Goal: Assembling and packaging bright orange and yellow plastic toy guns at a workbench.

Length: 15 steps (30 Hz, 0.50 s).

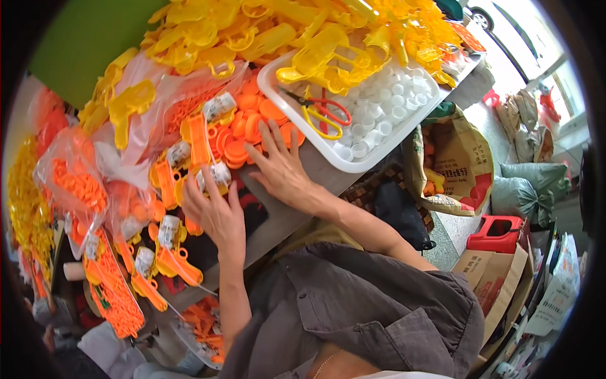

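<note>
My right hand (283, 169) lies with fingers spread over a heap of orange plastic discs (237, 151), its fingertips touching the ones at the heap's near edge. To its left, my left hand (219, 213) has its fingers stretched out beside a yellow-and-orange plastic part with a white cylinder (218, 175). Whether the fingertips touch that part is hard to tell. Similar parts with white cylinders lie in a loose row along the table, among them one orange handle-like piece (199, 140) just beyond my left hand. Neither hand is visibly gripping anything.
A white tray (345, 165) of small white caps (386, 104) holds scissors (325, 120) with red and yellow handles. Yellow plastic parts (271, 41) pile up behind. Bags of orange pieces (79, 183) stand left; an open sack (464, 161) and a red stool (495, 231) are right.
</note>
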### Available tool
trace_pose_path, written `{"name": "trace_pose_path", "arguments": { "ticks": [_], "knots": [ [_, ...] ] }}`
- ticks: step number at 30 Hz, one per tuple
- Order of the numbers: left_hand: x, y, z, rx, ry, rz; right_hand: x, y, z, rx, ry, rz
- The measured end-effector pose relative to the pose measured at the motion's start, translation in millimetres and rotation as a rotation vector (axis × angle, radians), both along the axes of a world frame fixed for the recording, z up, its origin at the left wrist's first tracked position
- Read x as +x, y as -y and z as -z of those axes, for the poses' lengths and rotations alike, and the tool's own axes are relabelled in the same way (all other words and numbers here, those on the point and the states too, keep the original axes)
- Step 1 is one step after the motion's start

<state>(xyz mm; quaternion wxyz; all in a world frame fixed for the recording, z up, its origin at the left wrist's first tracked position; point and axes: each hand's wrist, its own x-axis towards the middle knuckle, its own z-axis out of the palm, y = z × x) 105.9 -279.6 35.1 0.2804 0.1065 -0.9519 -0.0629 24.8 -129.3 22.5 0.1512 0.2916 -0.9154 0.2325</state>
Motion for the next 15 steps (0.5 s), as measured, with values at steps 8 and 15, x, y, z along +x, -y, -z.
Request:
{"name": "trace_pose_path", "arguments": {
  "ticks": [8, 15],
  "knots": [
    [22.9, 53.2, 25.7, -0.147, 0.219, -0.069, 33.2, -44.7, -50.7, -0.129, 0.284, -0.516],
    [67.5, 51.3, 16.9, 0.138, 0.07, 0.031, 7.8, -140.1, -144.8, -0.278, 0.338, -0.349]
  ]
}}
